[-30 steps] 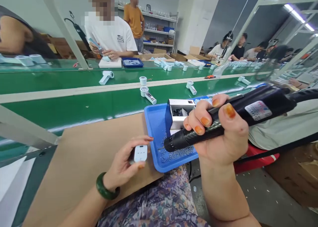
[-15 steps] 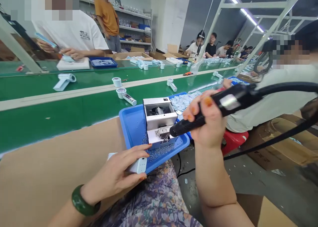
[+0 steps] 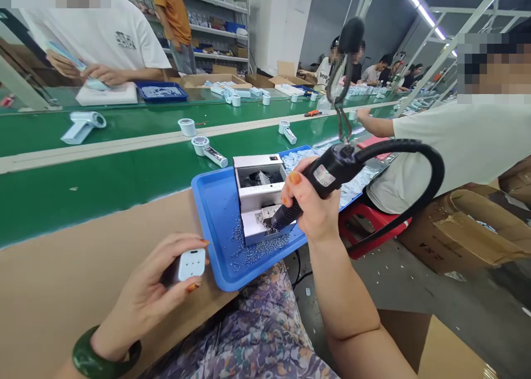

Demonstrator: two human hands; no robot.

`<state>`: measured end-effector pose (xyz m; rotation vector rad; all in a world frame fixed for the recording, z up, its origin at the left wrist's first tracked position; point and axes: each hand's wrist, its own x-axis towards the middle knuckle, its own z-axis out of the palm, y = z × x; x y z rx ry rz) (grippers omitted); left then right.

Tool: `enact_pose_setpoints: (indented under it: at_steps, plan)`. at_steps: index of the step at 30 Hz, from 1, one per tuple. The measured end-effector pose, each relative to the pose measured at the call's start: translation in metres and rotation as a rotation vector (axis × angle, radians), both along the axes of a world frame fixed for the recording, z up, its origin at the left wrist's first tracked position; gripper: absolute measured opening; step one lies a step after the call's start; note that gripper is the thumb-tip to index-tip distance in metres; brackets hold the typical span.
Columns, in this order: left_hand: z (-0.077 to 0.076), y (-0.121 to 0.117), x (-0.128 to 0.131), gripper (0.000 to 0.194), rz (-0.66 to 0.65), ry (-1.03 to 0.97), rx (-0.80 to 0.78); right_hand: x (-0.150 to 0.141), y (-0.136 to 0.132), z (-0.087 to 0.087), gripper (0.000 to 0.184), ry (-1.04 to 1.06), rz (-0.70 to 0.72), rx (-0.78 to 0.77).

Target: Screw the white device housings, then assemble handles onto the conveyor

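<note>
My left hand (image 3: 166, 276) is closed around a light-blue plastic housing (image 3: 193, 265), its flat end with small holes facing me, over the cardboard left of the tray. My right hand (image 3: 313, 204) grips a black electric screwdriver (image 3: 323, 174), tilted so its tip meets the front outlet of a metal screw feeder (image 3: 261, 191). The feeder stands in a blue tray (image 3: 219, 279), where many small screws (image 3: 265, 250) lie scattered in front of it. A hook and cord (image 3: 342, 99) hang at the screwdriver's back end, and a thick black cable (image 3: 435, 174) curves off from it.
Behind the tray runs a green conveyor belt (image 3: 136, 185) carrying white fan-like units (image 3: 207, 149). Light-blue parts (image 3: 296, 156) fill another tray behind the feeder. A co-worker (image 3: 460, 141) sits at right by a red stool (image 3: 373, 229); another person (image 3: 95, 41) works across the belt.
My left hand has moved left, away from the tray's edge, and turned the housing's holed end toward me. My right hand and the screwdriver have shifted left and slightly down at the feeder.
</note>
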<state>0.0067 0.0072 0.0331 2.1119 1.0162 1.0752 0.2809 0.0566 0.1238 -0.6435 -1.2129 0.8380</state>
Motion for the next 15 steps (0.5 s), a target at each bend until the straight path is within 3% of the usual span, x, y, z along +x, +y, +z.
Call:
enact_pose_setpoints:
  at_steps: [5, 9, 15]
  plan:
    - [-0.008, -0.006, -0.006, 0.032, 0.011, -0.084, -0.057, -0.001, -0.004, 0.001, 0.024, -0.022, 0.006, 0.029]
    - [-0.004, -0.012, 0.000, 0.038, 0.063, -0.021, -0.161, 0.000, -0.005, 0.005, 0.026, 0.039, -0.040, 0.063]
    - [0.003, -0.007, 0.017, 0.044, -0.099, 0.134, -0.160, -0.004, -0.005, 0.004, 0.024, 0.010, -0.039, 0.031]
